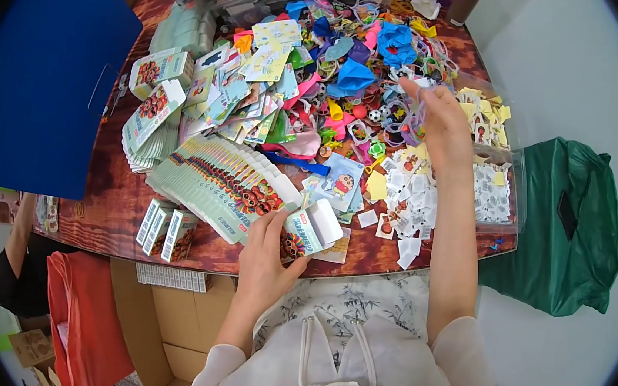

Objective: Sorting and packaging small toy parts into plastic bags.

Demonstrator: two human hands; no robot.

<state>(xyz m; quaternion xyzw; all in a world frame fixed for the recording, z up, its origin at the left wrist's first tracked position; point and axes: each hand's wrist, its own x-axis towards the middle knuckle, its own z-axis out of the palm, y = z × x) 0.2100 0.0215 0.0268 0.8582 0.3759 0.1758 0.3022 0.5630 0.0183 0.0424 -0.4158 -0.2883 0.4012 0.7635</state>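
Note:
My left hand (pixel 267 254) is closed around a small printed carton (pixel 300 238) at the table's near edge; its white end flaps (pixel 326 221) stand unfolded. My right hand (pixel 442 124) reaches over a heap of small toys and stretchy bands (pixel 361 116), its forefinger stretched out. Translucent loops lie beside its palm, and I see nothing clearly held in it. A fanned row of flat cartons (pixel 220 184) lies left of my left hand. Between the hands is a cartoon card (pixel 341 180), next to a spread of small white paper squares (pixel 405 195).
Cards (pixel 259 91) are piled at the back left beside more cartons (pixel 158 74). Clear trays of paper pieces (pixel 491 192) stand right, next to a green bag (pixel 566 225). Three filled cartons (pixel 166 230) stand front left. Below are a cardboard box (pixel 182 315) and another person's arm (pixel 20 236).

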